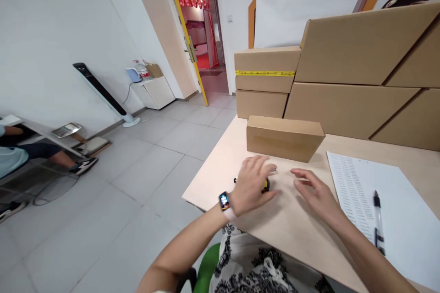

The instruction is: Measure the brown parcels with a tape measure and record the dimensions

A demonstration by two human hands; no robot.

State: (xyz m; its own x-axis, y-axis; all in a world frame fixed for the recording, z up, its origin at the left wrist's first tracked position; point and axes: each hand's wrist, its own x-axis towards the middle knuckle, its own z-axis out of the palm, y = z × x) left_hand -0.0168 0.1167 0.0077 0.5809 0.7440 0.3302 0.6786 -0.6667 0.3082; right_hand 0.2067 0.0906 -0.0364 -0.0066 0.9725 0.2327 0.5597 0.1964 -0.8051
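My left hand (252,183), with a smartwatch on the wrist, lies over a small yellow and black object (265,186) on the light wooden table (220,165); the fingers curl round it and most of it is hidden. My right hand (314,190) rests just to the right, fingers stretched out flat on the table, holding nothing. A small closed cardboard box (283,138) sits right behind both hands.
Stacked cardboard boxes (343,82) line the table's back, one with yellow tape. A printed sheet (378,210) with a pen (378,222) lies at right. The table's left edge drops to a tiled floor. Another person's legs (51,158) show at far left. A doorway stands behind.
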